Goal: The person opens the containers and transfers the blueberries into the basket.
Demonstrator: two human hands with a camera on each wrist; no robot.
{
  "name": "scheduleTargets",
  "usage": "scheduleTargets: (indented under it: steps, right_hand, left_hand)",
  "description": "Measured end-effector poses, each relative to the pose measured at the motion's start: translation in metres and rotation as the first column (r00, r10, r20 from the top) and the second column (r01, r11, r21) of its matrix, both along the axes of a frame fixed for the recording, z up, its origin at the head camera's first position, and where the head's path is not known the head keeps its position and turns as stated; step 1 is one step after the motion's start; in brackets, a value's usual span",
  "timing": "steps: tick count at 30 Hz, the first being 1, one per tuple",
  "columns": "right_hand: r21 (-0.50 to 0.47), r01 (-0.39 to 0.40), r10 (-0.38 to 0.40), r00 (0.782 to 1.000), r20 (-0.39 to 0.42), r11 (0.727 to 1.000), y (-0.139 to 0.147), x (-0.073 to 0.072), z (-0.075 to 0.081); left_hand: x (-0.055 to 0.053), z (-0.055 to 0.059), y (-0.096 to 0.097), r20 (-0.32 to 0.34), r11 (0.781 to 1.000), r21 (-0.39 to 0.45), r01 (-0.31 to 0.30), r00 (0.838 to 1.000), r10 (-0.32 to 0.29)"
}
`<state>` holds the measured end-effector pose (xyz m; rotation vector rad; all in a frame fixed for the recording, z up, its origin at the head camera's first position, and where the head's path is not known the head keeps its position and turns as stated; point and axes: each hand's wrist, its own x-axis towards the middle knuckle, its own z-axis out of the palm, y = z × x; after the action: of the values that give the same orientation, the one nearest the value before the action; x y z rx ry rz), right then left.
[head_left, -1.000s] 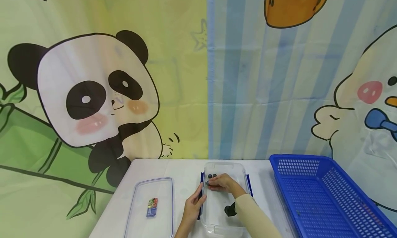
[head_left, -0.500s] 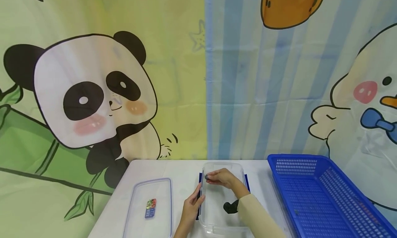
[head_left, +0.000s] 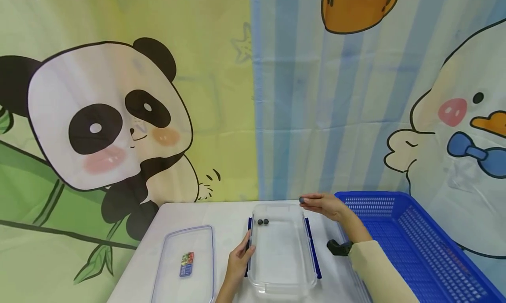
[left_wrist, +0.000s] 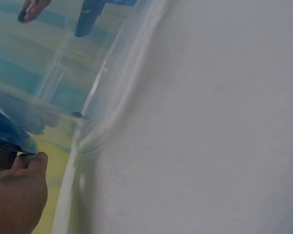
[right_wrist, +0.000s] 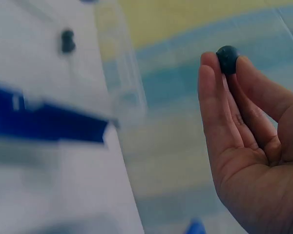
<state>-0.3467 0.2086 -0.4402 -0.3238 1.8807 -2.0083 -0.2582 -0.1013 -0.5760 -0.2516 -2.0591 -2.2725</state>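
Note:
A transparent plastic box with blue side latches stands uncovered on the white table. My left hand grips its left side, and in the left wrist view the fingers of the left hand pinch the blue latch flap. Past the box's far right corner, my right hand is raised with a small round dark blue fruit, apparently a blueberry, pinched between thumb and fingertips. Two similar blueberries lie side by side in the box's far left corner.
The box's clear lid, with a blue rim and a fruit-picture label, lies flat to the left. A large blue perforated basket stands on the right, partly behind my right forearm. A printed curtain hangs behind the table.
My right hand was inside the box with its fingers at the blueberries in the far left corner. It has moved right, out past the right rim, carrying one. The left hand keeps its hold.

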Motion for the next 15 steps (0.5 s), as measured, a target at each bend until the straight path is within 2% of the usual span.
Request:
scheduleTargets:
  steps: [4,11,13,15]
  right_hand:
    - [0.006,0.098,-0.098,0.995,0.020,0.995,0.054,0.007,0.000]
    - [0.027,0.167,-0.168,0.985,0.049,0.986,0.127,0.025,-0.012]
    - [0.061,0.202,-0.205,0.977,0.048,0.977,0.140,0.029,-0.018]
    - [0.146,0.229,-0.235,0.972,0.024,0.962,0.150,0.033,-0.026]
  left_hand:
    - [0.001,0.001,-0.001,-0.005,1.000,0.008,-0.018,1.000,0.018]
    - [0.003,-0.001,0.003,-0.069,0.998,-0.027,-0.060,0.996,0.058]
    - [0.002,-0.002,0.004,-0.073,0.997,-0.027,-0.067,0.995,0.065]
    - [0.002,-0.002,0.006,-0.064,0.997,-0.027,-0.070,0.996,0.068]
